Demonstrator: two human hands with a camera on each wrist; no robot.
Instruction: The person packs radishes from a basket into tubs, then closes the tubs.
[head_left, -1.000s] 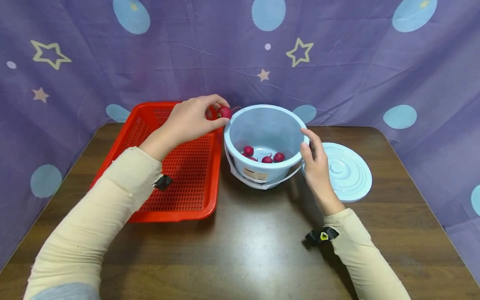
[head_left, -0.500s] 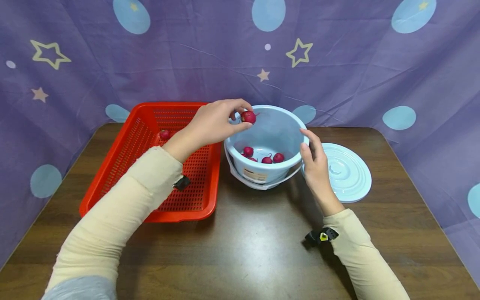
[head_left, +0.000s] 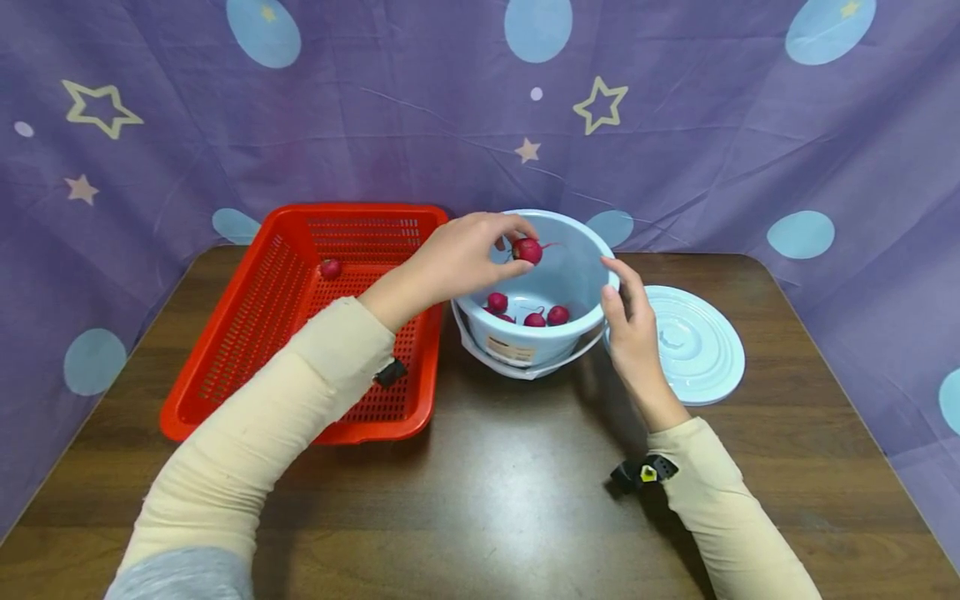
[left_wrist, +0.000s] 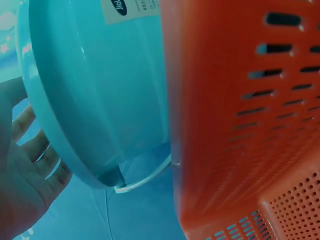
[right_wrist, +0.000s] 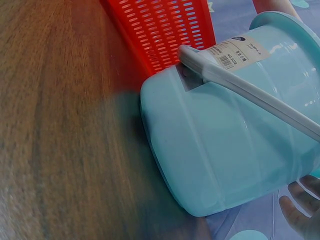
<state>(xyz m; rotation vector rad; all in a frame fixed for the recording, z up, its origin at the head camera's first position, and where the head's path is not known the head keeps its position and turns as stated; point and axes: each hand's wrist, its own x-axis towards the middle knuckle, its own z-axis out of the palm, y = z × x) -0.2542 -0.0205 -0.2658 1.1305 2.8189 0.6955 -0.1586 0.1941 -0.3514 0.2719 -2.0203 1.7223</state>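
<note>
In the head view my left hand (head_left: 472, 254) pinches a red radish (head_left: 527, 251) between thumb and fingers, its thin root pointing right. It hangs over the mouth of a pale blue bucket (head_left: 517, 225). Several radishes (head_left: 557, 315) lie on the bucket's floor. My right hand (head_left: 637, 333) touches the bucket's right rim, fingers fairly straight and thumb apart. The left wrist view shows my left hand (left_wrist: 30, 170) beside the bucket's rim (left_wrist: 50, 115); the radish is hidden there. From the right wrist view, my right hand's fingers (right_wrist: 295, 212) lie along the bucket's outside.
A red perforated basket (head_left: 431, 358) stands left of the bucket, with one radish (head_left: 330, 268) inside. The bucket's white handle (head_left: 495, 363) hangs down in front. A round pale blue lid (head_left: 697, 346) lies right of the bucket on the wooden table (head_left: 510, 500). A purple curtain (head_left: 450, 108) closes the back.
My left hand has carried the radish rightward from beside the bucket's left rim to over its mouth. A radish in the basket has come into view. The right hand has stayed still.
</note>
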